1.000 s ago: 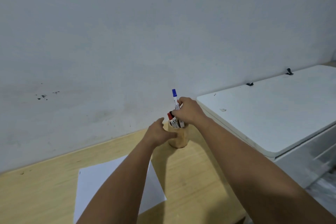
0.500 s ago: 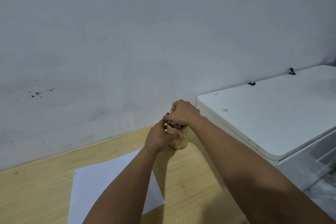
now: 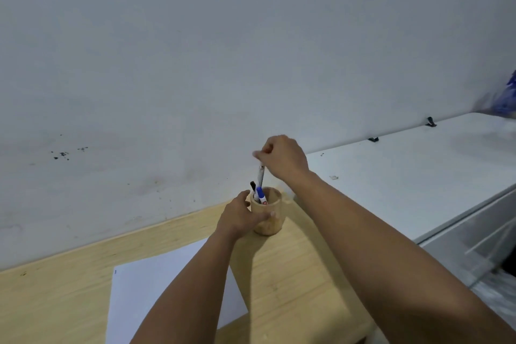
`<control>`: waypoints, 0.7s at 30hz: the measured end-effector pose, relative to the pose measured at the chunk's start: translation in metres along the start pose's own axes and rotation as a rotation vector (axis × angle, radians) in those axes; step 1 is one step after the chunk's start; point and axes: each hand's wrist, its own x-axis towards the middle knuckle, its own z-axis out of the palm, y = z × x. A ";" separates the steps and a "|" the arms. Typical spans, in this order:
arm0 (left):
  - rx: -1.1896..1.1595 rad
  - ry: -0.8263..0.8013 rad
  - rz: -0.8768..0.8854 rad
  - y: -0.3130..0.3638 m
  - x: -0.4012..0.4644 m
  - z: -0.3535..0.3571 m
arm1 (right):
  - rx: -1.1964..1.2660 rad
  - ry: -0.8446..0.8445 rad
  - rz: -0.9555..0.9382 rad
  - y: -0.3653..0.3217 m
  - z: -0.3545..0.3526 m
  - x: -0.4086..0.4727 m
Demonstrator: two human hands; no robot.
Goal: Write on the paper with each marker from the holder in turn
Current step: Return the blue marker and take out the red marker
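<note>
Above the holder (image 3: 267,211), right hand (image 3: 282,158) pinches 1 marker (image 3: 261,176) by its top, fingers closed, lower end still inside the rim. Left hand (image 3: 240,218) wraps the holder's side, w/ thumb across the front. 2 more markers inside: 1 blue-capped (image 3: 260,194), 1 black-capped (image 3: 253,185). 1 paper sheet (image 3: 156,282) lies on wooden table (image 3: 55,288), nearer the camera, under left forearm.

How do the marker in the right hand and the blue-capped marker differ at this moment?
The marker in the right hand is raised, mostly above the holder, pinched at its top; the blue-capped marker sits low inside, untouched. The first's cap is hidden by the right hand; the second's shows. Both have white barrels.
</note>
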 end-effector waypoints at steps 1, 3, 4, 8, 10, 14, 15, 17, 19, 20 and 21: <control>0.017 -0.011 -0.002 0.002 -0.004 -0.006 | 0.093 0.069 -0.008 -0.006 -0.010 0.000; 0.049 -0.017 -0.009 0.006 -0.015 -0.022 | 0.304 0.196 -0.018 -0.018 -0.024 0.000; 0.060 -0.006 -0.009 0.008 -0.022 -0.032 | 0.403 0.235 -0.028 -0.024 -0.029 -0.002; 0.092 0.096 -0.001 0.012 -0.059 -0.083 | 0.680 0.223 -0.100 -0.050 -0.029 -0.024; 0.110 0.159 -0.002 0.006 -0.083 -0.110 | 0.736 0.116 -0.079 -0.062 -0.013 -0.045; 0.158 0.290 -0.047 -0.022 -0.129 -0.157 | 0.641 -0.281 0.075 -0.080 0.035 -0.094; 0.155 0.323 -0.067 -0.033 -0.139 -0.167 | 0.608 -0.416 0.106 -0.086 0.045 -0.107; 0.145 0.385 -0.093 -0.054 -0.157 -0.185 | 0.537 -0.660 0.066 -0.098 0.062 -0.130; 0.094 0.430 -0.102 -0.071 -0.174 -0.200 | 0.536 -0.757 -0.068 -0.110 0.080 -0.146; 0.057 0.440 -0.112 -0.077 -0.182 -0.206 | 0.557 -0.759 -0.131 -0.118 0.089 -0.152; 0.026 0.445 -0.124 -0.081 -0.190 -0.210 | 0.566 -0.756 -0.176 -0.127 0.097 -0.158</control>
